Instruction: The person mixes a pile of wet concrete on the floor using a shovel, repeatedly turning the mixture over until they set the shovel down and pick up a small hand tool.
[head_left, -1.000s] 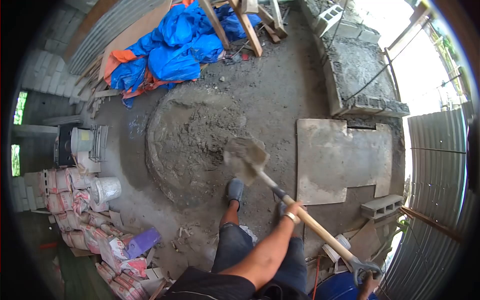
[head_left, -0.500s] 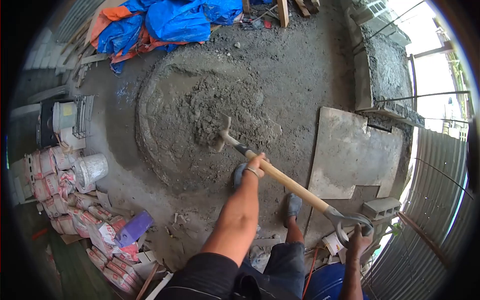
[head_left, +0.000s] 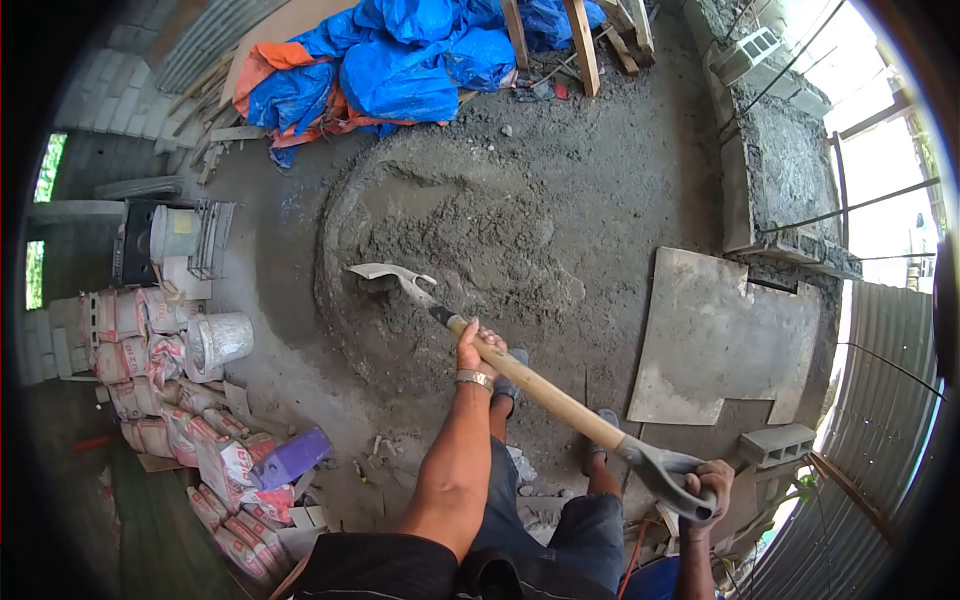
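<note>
Grips the shovel with both hands: left hand clenched round the wooden shaft not far behind the blade, right hand closed on the D-grip at the rear. Has swung the blade leftward out of the middle of the grey mix pile since half a second ago. Now holds it flat and nearly bare at the pile's left rim, touching or just above, hard to tell. Reads as another turning stroke, the load already shed. Shows no legible writing: red print on the stacked cement bags too small to read, none visible on the white bucket.
</note>
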